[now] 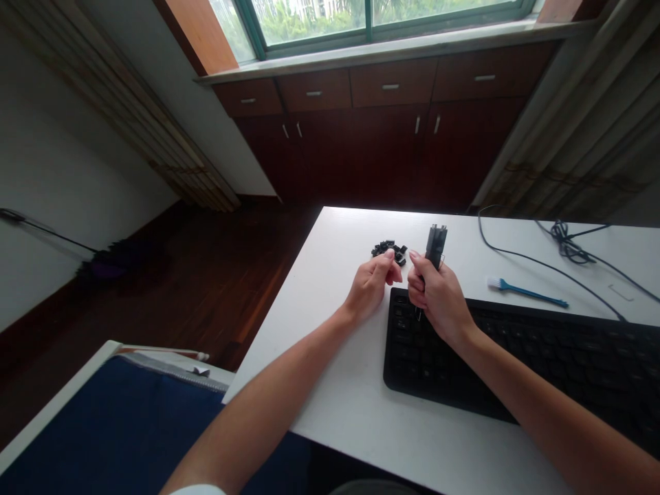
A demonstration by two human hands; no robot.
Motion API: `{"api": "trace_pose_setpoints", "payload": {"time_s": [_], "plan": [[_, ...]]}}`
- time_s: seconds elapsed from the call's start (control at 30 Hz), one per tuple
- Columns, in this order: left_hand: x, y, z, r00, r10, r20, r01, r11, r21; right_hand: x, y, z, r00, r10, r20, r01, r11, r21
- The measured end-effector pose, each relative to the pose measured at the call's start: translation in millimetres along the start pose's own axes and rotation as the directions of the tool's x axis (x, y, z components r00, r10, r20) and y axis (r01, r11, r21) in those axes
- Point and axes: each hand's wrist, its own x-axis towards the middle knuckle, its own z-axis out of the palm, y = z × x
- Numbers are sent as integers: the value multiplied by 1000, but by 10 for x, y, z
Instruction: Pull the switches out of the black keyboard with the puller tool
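Your left hand point(369, 287) and right hand point(439, 297) work close together above a white desk point(320, 357), your forearms angling in from the lower corners of the frame. Your right hand is closed firmly around a black keycap puller point(436, 246), its dark head rising above your knuckles while a thin metal tip pokes out below your fist, pointing down toward the upper left corner of a black keyboard point(520, 354). That hand hangs over the keyboard's edge. Your left hand is half closed, with the thumb and index finger drawn together at the near edge of a small heap of black keycaps point(389, 251) on the desk, just beyond the keyboard and beside the puller. Whether those fingertips pinch a keycap, you cannot tell from this view. Any lettering on the keyboard is too small to read. To the right, a blue brush with white bristles point(526, 293) lies just beyond the keyboard, near a black cable point(567, 244) looped across the far side of the desk. Past the desk stand dark wooden cabinets point(386, 137) with metal handles, beneath a green-framed window point(309, 20), and a dark wooden floor point(170, 289) runs off to the left, with a blue zippered cover point(103, 426) at lower left
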Motion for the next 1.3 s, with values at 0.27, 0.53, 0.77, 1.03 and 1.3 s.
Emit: {"api": "trace_pose_setpoints", "payload": {"time_s": [0.27, 0.53, 0.77, 1.03, 1.3], "plan": [[-6, 1, 15, 1000, 26, 3, -26, 998, -51, -145, 115, -6, 978, -206, 28, 208, 966, -155], [-44, -8, 39, 997, 70, -8, -70, 997, 38, -110, 125, -27, 979, -191, 75, 193, 981, -20], [-185, 67, 164, 990, 40, -138, -39, 999, 13, -167, 173, -36, 948, -314, 46, 317, 933, -169], [-398, 137, 311, 993, 97, 61, -98, 995, 20, -229, 147, -56, 899, -416, 133, 434, 818, -377], [-392, -42, 323, 1000, -4, 20, 6, 993, -119, -121, 65, -102, 935, -241, 260, 331, 856, -397]]}}
